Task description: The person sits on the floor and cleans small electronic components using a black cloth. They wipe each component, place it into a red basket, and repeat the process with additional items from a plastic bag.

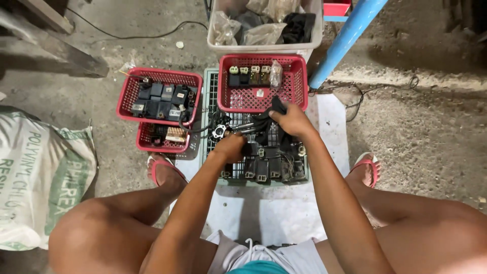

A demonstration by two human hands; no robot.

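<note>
Head view: the left hand [229,147] rests closed on black electrical parts [264,165] in a grey crate [209,101]. The right hand [291,121] grips a black part [278,105], lifted just below a red basket [299,81].

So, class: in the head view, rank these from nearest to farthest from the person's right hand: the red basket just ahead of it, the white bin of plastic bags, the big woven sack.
From the right hand:
1. Red basket, just ahead.
2. White bin, beyond the basket.
3. Woven sack, far left.
</note>
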